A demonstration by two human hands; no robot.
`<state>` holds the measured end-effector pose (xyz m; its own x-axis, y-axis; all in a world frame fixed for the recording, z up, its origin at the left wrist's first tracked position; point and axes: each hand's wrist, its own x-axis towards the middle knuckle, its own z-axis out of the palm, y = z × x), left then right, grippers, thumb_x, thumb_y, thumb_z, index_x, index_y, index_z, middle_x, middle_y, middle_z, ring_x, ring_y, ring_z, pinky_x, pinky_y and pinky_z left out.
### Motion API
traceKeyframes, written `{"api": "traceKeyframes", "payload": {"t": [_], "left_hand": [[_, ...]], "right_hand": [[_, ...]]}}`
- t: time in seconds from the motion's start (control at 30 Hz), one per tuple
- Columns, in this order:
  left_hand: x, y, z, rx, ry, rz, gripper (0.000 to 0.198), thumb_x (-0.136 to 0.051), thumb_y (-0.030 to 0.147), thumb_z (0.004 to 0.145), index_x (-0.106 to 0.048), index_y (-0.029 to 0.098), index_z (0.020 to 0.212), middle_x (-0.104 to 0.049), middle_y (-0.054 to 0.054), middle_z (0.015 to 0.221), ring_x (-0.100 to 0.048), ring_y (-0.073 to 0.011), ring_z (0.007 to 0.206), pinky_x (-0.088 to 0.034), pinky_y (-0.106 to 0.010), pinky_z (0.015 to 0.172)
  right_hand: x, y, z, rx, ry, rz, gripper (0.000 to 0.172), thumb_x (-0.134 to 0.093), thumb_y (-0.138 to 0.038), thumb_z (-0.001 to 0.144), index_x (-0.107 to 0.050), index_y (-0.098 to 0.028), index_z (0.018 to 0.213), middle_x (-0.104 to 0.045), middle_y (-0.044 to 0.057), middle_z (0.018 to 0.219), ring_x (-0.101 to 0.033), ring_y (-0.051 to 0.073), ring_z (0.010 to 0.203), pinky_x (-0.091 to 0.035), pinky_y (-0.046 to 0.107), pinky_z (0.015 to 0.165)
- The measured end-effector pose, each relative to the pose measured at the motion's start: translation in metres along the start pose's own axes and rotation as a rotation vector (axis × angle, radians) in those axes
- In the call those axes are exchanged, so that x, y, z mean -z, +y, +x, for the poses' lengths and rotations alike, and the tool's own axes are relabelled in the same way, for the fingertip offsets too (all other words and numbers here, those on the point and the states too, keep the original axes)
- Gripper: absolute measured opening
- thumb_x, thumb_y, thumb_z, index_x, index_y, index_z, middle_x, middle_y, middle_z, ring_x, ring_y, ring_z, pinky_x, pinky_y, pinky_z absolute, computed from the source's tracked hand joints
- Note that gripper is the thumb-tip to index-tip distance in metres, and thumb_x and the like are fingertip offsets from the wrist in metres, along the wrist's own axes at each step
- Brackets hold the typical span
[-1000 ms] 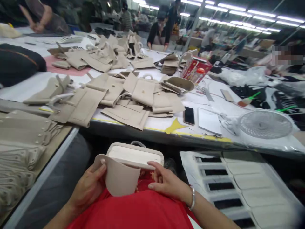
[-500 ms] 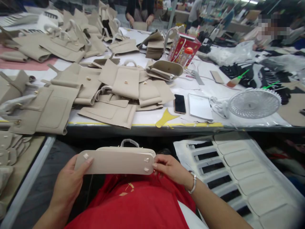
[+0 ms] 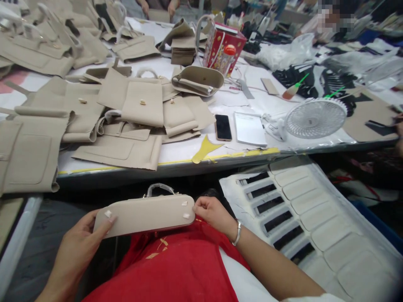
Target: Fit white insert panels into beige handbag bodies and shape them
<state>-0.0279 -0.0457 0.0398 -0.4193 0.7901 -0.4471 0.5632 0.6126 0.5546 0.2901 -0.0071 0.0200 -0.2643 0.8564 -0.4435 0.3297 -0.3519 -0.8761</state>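
Observation:
A beige handbag (image 3: pixel 145 216) is held above my lap, its long rounded base turned toward me. Small white patches sit near the ends of that base. A handle (image 3: pixel 160 187) in clear wrapping sticks up behind it. My left hand (image 3: pixel 86 235) grips the left end, thumb on the base and fingers behind. At the right end, my right hand (image 3: pixel 212 212) pinches the rounded edge between thumb and fingers. The rest of the bag is hidden behind the base.
Beige bag pieces (image 3: pixel 141 102) lie piled on the table. A phone (image 3: pixel 223 127), a white pad (image 3: pixel 250 128), a yellow scraper-like piece (image 3: pixel 204 150) and a white fan (image 3: pixel 316 118) are near its front edge. Beige panels (image 3: pixel 317 218) lie on a board at right. Another person's hands (image 3: pixel 172 7) are across the table.
My view has turned to the right, so things on the table sit further left. The bag's base now lies flush along its right end and tilts slightly; both hands keep their hold.

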Motion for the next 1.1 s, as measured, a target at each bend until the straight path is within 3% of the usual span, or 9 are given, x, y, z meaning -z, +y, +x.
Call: {"api": "traceKeyframes", "payload": {"t": [0.23,0.3,0.4,0.47,0.53,0.6,0.73,0.83,1.1], "left_hand": [[-0.003,0.002,0.003,-0.08,0.083,0.35,0.057,-0.05,0.056,0.072,-0.046,0.025,0.121,-0.063,-0.003,0.096,-0.062,-0.0225,0.081,-0.047,-0.032,0.073],[-0.004,0.001,0.003,-0.212,0.172,0.491,0.059,-0.049,0.054,0.075,-0.042,0.022,0.125,-0.061,-0.006,0.097,-0.06,-0.0237,0.084,-0.048,-0.034,0.075],[-0.009,0.003,0.002,-0.513,0.355,0.654,0.053,-0.045,0.05,0.08,-0.043,0.02,0.124,-0.056,-0.011,0.11,-0.052,-0.0289,0.104,-0.043,-0.043,0.09],[-0.017,0.012,0.0,-0.733,0.394,0.658,0.05,-0.045,0.047,0.082,-0.043,0.021,0.124,-0.049,-0.012,0.122,-0.045,-0.0306,0.114,-0.036,-0.046,0.096],[-0.032,0.028,-0.002,-0.954,0.271,0.609,0.053,-0.051,0.046,0.079,-0.042,0.021,0.125,-0.046,-0.012,0.128,-0.043,-0.0302,0.117,-0.034,-0.046,0.099],[-0.053,0.049,-0.007,-1.143,0.057,0.577,0.063,-0.058,0.048,0.074,-0.041,0.018,0.127,-0.045,-0.014,0.129,-0.041,-0.0302,0.118,-0.033,-0.044,0.1],[-0.092,0.086,-0.014,-1.233,-0.217,0.587,0.079,-0.069,0.05,0.062,-0.041,0.014,0.128,-0.048,-0.017,0.127,-0.043,-0.0316,0.115,-0.035,-0.045,0.097],[-0.104,0.097,-0.015,-1.196,-0.287,0.593,0.084,-0.073,0.047,0.057,-0.043,0.01,0.126,-0.051,-0.019,0.123,-0.047,-0.0312,0.11,-0.038,-0.044,0.094],[-0.105,0.095,-0.012,-1.164,-0.324,0.51,0.074,-0.072,0.043,0.059,-0.047,0.01,0.12,-0.054,-0.017,0.117,-0.051,-0.0286,0.105,-0.04,-0.04,0.093]], "right_hand": [[0.001,0.003,-0.001,-0.011,0.021,-0.107,0.012,-0.054,-0.022,0.07,-0.057,-0.014,0.062,-0.053,-0.003,0.055,-0.045,0.007,0.05,-0.034,0.018,0.049],[0.001,0.005,-0.002,-0.007,0.031,-0.122,0.013,-0.053,-0.023,0.07,-0.057,-0.014,0.062,-0.054,-0.003,0.055,-0.045,0.007,0.05,-0.034,0.017,0.049],[0.001,0.007,-0.002,0.003,0.044,-0.142,0.015,-0.054,-0.025,0.07,-0.058,-0.014,0.061,-0.053,-0.003,0.053,-0.044,0.007,0.05,-0.032,0.017,0.047],[0.001,0.007,-0.002,0.001,0.055,-0.162,0.015,-0.055,-0.026,0.07,-0.058,-0.014,0.061,-0.052,-0.003,0.052,-0.043,0.007,0.049,-0.031,0.017,0.046],[0.001,0.007,-0.002,-0.011,0.058,-0.175,0.015,-0.055,-0.026,0.07,-0.058,-0.014,0.061,-0.052,-0.003,0.052,-0.043,0.006,0.047,-0.03,0.016,0.044],[0.001,0.006,-0.002,-0.018,0.057,-0.181,0.016,-0.055,-0.027,0.07,-0.058,-0.014,0.061,-0.052,-0.003,0.051,-0.043,0.006,0.046,-0.03,0.016,0.044],[0.0,0.005,-0.002,-0.011,0.066,-0.202,0.015,-0.055,-0.025,0.07,-0.058,-0.014,0.06,-0.052,-0.003,0.048,-0.043,0.005,0.042,-0.029,0.016,0.042],[0.0,0.006,-0.002,-0.008,0.07,-0.211,0.015,-0.055,-0.024,0.07,-0.058,-0.014,0.059,-0.053,-0.003,0.048,-0.043,0.005,0.04,-0.028,0.015,0.04],[-0.002,0.007,-0.004,-0.048,0.05,-0.19,0.016,-0.052,-0.027,0.072,-0.058,-0.015,0.065,-0.058,-0.001,0.051,-0.049,0.007,0.036,-0.032,0.015,0.035]]}}
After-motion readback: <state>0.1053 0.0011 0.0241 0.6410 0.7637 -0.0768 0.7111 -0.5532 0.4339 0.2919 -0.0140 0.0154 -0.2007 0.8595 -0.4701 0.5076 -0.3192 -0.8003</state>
